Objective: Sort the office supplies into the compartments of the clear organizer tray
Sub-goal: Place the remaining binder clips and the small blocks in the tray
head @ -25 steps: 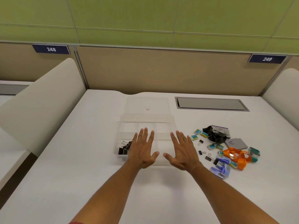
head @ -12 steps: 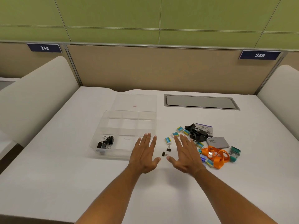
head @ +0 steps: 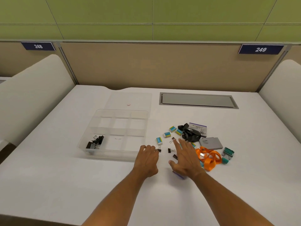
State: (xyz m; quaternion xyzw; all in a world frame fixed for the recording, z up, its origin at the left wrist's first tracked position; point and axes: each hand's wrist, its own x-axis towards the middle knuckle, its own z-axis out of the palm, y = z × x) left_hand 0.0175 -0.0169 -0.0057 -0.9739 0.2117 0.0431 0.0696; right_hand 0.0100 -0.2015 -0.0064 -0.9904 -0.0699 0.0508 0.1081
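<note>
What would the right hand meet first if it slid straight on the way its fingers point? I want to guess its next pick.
Probably the small black binder clip right at the fingertips of the right hand; beyond it lies a blue-labelled eraser. Depth is hard to judge.

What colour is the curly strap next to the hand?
Bright orange looped fabric strap, seen in the head view.

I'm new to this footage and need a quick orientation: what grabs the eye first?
A bright orange ribbon lanyard coils in the scattered pile right of the clear plastic organizer tray. Large black binder clips fill the tray's near-left compartment. The left hand curls at a small black binder clip; the right hand spreads flat.
</note>
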